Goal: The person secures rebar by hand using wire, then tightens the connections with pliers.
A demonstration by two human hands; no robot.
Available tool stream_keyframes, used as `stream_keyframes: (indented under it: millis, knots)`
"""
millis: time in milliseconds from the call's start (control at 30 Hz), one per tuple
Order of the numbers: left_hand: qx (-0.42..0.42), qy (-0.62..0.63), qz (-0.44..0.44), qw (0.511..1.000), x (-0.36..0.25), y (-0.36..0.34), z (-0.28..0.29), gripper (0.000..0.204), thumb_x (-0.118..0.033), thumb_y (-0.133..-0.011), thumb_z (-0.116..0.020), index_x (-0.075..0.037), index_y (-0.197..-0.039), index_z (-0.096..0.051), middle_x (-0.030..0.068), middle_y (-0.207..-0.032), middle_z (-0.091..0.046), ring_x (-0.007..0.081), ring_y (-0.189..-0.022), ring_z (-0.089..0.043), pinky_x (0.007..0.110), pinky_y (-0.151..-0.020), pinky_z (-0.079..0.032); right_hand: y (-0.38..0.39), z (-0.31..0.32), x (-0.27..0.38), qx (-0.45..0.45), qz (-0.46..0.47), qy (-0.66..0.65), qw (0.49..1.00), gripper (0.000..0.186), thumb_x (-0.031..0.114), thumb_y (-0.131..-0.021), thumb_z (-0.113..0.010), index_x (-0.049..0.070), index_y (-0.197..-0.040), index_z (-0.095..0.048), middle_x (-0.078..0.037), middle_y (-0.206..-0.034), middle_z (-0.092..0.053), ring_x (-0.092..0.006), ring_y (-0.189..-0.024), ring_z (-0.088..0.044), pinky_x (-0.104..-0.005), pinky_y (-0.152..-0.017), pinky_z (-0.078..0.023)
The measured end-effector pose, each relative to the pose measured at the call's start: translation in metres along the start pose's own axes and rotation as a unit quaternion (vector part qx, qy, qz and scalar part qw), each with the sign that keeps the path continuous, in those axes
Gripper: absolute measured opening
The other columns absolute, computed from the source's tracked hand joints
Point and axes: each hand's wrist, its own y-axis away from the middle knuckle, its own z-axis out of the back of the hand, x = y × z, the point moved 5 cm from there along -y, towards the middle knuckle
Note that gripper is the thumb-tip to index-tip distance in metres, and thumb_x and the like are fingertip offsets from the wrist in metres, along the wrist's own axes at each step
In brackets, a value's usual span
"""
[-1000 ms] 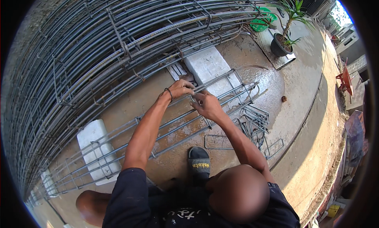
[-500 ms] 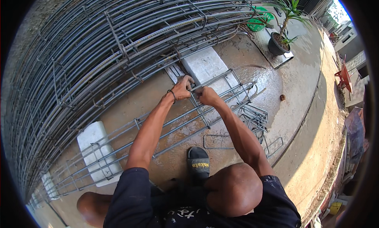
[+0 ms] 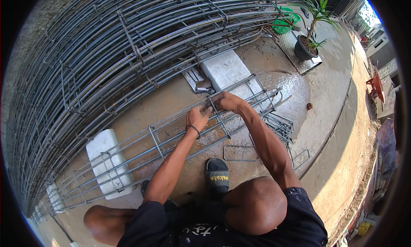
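Note:
A long rebar cage [image 3: 183, 139] of thin bars and rectangular stirrups lies slanting across the floor before me. Both hands meet at one corner, where a stirrup [image 3: 218, 117] crosses the cage's far bar. My left hand [image 3: 198, 119], a dark band at its wrist, is closed with its fingertips just on the near side of this crossing. From the right, my right hand [image 3: 230, 102] reaches over the joint, fingers bent together in a pinch. Whatever small thing the fingertips hold is hidden. White blocks [image 3: 225, 69] [image 3: 110, 165] lie under the cage.
A large stack of rebar cages [image 3: 141, 46] fills the far left. Loose stirrups [image 3: 280, 126] lie on the right of the cage. Farther off are a potted plant [image 3: 305, 49], a green basket [image 3: 286, 22] and a red wheelbarrow [image 3: 376, 86]. My sandal [image 3: 216, 175] stands close by.
My left hand has come off the far bar, moving nearer to me and below the joint. My right hand has shifted slightly and turned over the crossing.

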Motion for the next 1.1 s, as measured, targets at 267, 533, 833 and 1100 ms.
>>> stream_keyframes:
  millis: [267, 533, 833, 1100]
  knots:
    - [0.087, 0.260, 0.027, 0.961, 0.019, -0.026, -0.013, 0.017, -0.016, -0.083, -0.067, 0.000, -0.083, -0.071, 0.0056, -0.073, -0.068, 0.0115, -0.062, -0.058, 0.027, -0.055, -0.043, 0.020, 0.000, 0.069, -0.114, 0.054, 0.350, 0.928, 0.021, 0.015, -0.070, -0.066, -0.005, -0.077, -0.063, -0.021, -0.071, -0.063, -0.0337, -0.072, -0.064, -0.0399, -0.067, -0.050]
    - [0.006, -0.013, -0.048, 0.999, -0.005, -0.043, 0.006, 0.023, -0.019, -0.077, -0.065, 0.001, -0.067, -0.067, 0.0060, -0.059, -0.060, 0.0132, -0.051, -0.054, 0.031, -0.046, -0.041, 0.023, -0.014, 0.049, -0.246, 0.174, 0.428, 0.852, 0.011, 0.008, -0.072, -0.062, -0.003, -0.075, -0.063, -0.027, -0.074, -0.061, -0.0423, -0.074, -0.062, -0.0468, -0.066, -0.049]
    - [0.124, -0.078, 0.103, 0.984, -0.037, -0.088, 0.015, 0.016, -0.013, -0.065, -0.067, 0.002, -0.069, -0.068, 0.0138, -0.066, -0.066, 0.0230, -0.059, -0.065, 0.034, -0.054, -0.051, 0.034, -0.050, 0.042, -0.438, 0.099, 0.209, 0.869, 0.010, 0.006, -0.077, -0.056, -0.001, -0.079, -0.062, -0.026, -0.075, -0.062, -0.0436, -0.072, -0.061, -0.0495, -0.067, -0.048]
    - [0.193, -0.225, -0.122, 0.947, -0.070, -0.070, 0.010, 0.037, -0.034, -0.081, -0.064, 0.002, -0.073, -0.068, 0.0147, -0.061, -0.060, 0.0224, -0.056, -0.055, 0.039, -0.061, -0.047, 0.027, -0.058, 0.011, -0.472, 0.102, 0.106, 0.869, 0.011, 0.008, -0.078, -0.057, 0.000, -0.082, -0.064, -0.024, -0.072, -0.062, -0.0402, -0.067, -0.062, -0.0442, -0.062, -0.048]
